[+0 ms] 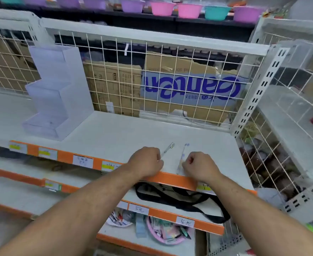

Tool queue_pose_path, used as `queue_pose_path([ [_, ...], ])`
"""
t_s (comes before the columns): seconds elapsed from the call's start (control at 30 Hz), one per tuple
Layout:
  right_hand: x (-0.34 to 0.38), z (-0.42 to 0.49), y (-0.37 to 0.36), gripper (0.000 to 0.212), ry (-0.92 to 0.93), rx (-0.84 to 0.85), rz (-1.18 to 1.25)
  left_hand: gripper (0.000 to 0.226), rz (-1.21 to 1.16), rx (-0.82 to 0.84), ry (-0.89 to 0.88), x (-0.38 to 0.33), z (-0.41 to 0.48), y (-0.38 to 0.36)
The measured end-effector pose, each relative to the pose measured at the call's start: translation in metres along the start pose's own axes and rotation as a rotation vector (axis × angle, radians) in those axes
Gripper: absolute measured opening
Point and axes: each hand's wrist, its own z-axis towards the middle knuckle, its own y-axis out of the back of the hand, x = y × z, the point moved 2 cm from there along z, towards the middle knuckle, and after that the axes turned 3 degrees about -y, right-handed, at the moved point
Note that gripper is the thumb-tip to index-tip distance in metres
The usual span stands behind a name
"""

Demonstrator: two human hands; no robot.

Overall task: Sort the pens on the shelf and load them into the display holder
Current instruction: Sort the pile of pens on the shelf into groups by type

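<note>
From the head camera I look down on a white shelf [115, 130] with an orange front strip [172, 179] carrying price labels. Both forearms reach in from the bottom of the frame to the shelf's front edge.

The left hand [145, 161] rests at the edge with its fingers curled. It grips the lower end of a grey pen [167, 149], which sticks out up and to the right, low over the shelf.

The right hand [198, 165] sits just beside it, apart from the left, also balled with the knuckles up. A pale dotted pen [182, 157] lies on the shelf along its thumb side, its lower end reaching the orange strip. The picture is soft here. The pen seems to touch the thumb, but I cannot tell whether the fingers actually hold it.

The display holder [57, 93], a clear stepped box with tiers rising toward the back, stands at the left rear of the same shelf, well apart from both hands, against the white wire grid [170, 58]. I see no pens in it.

Behind the grid stand cardboard boxes [189, 85], one printed in blue. Coloured bowls [163, 8] line the top shelf. On the shelf below the hands lies a bag with black straps [179, 198], and lower still a pink basket [163, 235] of small goods.
</note>
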Motion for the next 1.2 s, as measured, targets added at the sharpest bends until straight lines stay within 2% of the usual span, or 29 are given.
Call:
queue_pose_path([
  [0.13, -0.005, 0.025, -0.013, 0.024, -0.131, 0.049, -0.025, 0.019, 0.043, 0.043, 0.064, 0.008, 0.029, -0.007],
  [0.3, -0.006, 0.059, -0.018, 0.039, -0.159, 0.078, -0.134, 0.023, 0.045, 0.089, 0.103, 0.012, 0.056, -0.019],
  [0.43, 0.001, 0.078, -0.021, 0.032, -0.167, 0.112, -0.102, 0.029, -0.009, 0.173, 0.185, 0.012, 0.072, -0.021],
  [0.53, 0.004, 0.089, -0.021, 0.035, -0.172, 0.164, -0.098, 0.029, -0.065, 0.218, 0.256, 0.013, 0.08, -0.019],
  [0.63, 0.004, 0.094, -0.021, 0.034, -0.153, 0.188, -0.124, 0.019, -0.081, 0.234, 0.295, 0.012, 0.084, -0.021],
  [0.8, 0.003, 0.095, -0.02, 0.035, -0.136, 0.203, -0.123, 0.004, -0.036, 0.15, 0.337, 0.008, 0.082, -0.022],
  [0.9, 0.004, 0.094, -0.018, 0.025, -0.138, 0.222, -0.094, 0.01, -0.008, 0.106, 0.347, 0.006, 0.077, -0.022],
  [1.0, 0.008, 0.093, -0.016, 0.014, -0.171, 0.25, 0.031, 0.021, -0.147, 0.042, 0.416, 0.006, 0.074, -0.017],
  [1.1, 0.022, 0.089, -0.017, 0.017, -0.169, 0.294, 0.232, 0.031, -0.298, -0.043, 0.457, 0.005, 0.066, -0.007],
  [1.2, 0.044, 0.082, -0.015, 0.022, -0.111, 0.288, 0.334, 0.022, -0.348, -0.137, 0.466, 0.005, 0.05, 0.005],
])
